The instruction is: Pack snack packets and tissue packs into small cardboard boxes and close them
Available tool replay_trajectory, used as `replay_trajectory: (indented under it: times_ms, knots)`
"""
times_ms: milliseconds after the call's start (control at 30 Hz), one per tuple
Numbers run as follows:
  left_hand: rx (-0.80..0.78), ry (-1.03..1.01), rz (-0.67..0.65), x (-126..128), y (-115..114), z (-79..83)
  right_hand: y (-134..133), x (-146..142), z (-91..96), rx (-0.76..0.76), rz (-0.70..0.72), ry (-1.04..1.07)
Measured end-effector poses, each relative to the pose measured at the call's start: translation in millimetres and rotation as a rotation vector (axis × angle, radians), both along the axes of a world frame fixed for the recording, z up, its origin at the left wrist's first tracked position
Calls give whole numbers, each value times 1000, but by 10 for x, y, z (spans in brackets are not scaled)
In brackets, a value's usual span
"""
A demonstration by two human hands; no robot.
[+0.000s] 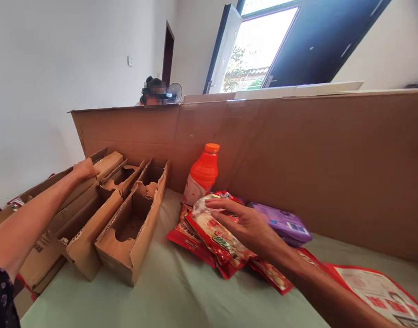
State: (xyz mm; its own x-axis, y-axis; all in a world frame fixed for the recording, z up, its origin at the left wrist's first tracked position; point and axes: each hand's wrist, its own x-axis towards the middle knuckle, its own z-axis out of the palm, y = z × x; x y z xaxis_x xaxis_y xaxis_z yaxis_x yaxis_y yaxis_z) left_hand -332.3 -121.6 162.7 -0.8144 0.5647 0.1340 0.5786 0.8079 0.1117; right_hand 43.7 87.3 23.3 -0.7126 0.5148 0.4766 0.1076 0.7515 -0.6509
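My left hand [85, 170] rests on the top edge of a cardboard box [72, 191] at the left, its fingers curled over the rim. My right hand [245, 225] lies with fingers stretched over a pile of red and white snack packets [215, 237] on the pale green table [181, 291]. The fingertips touch the top packet. An orange drink bottle [203, 175] with an orange cap stands upright just behind the pile. A purple packet [286, 222] lies to the right of my hand.
Several open cardboard dividers [130, 228] stand in a row at the left. A tall cardboard wall [297, 150] runs along the back of the table. Behind it a person's head [156, 93] shows. A red-edged flat packet [379, 287] lies at the right.
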Motion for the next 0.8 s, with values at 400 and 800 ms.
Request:
replay_trajectory:
  times_ms: [400,800]
  knots:
    - [-353,84,-353,287,-58,-364,-553,-2346,948,622,170,-297]
    - [-447,88,-377,290,-26,-411,-694,-4178,808,566,382,-521]
